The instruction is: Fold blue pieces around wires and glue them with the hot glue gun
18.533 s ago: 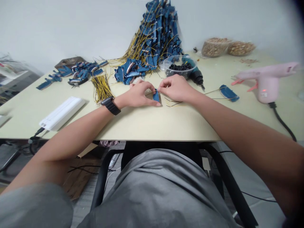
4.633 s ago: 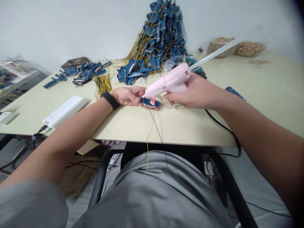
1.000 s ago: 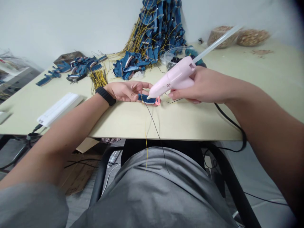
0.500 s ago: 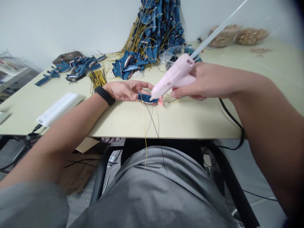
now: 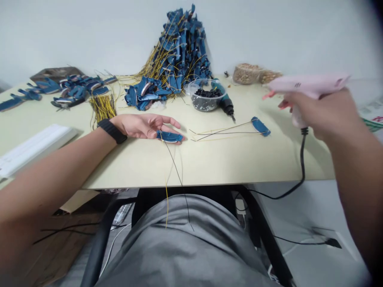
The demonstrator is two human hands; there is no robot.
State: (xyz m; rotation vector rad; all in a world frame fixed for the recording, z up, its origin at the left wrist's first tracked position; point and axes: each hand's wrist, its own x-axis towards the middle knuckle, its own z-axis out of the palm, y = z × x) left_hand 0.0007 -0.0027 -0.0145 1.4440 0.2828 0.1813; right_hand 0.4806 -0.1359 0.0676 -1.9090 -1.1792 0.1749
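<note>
A pink hot glue gun is being held up in the right hand, above the right side of the worktop.
The right grip is being kept closed round the gun's handle. The left hand is being held nearly flat and open on the worktop, its fingers lying against a blue wired piece, with yellow and black wires being trailed over the near edge. A second blue piece is being left lying further right.

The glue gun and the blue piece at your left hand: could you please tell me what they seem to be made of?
The glue gun looks like pink moulded plastic, with a smooth, satin shell. The blue piece seems to be matte plastic or coated card; its even colour leaves that open.
</note>
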